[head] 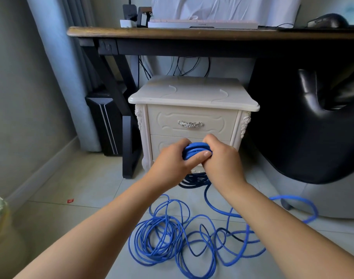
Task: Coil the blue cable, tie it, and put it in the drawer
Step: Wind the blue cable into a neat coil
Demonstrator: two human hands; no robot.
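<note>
You are mid-coiling: both hands, left hand (175, 158) and right hand (220, 158), grip the blue cable (194, 151) bundle before the closed drawer (190, 123), so next gather the loose loops on the near floor (71, 188).

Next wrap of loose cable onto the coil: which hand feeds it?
Right, probably. The loose blue cable drops away just below the right hand, while the left hand grips the coil and can hold it.
</note>
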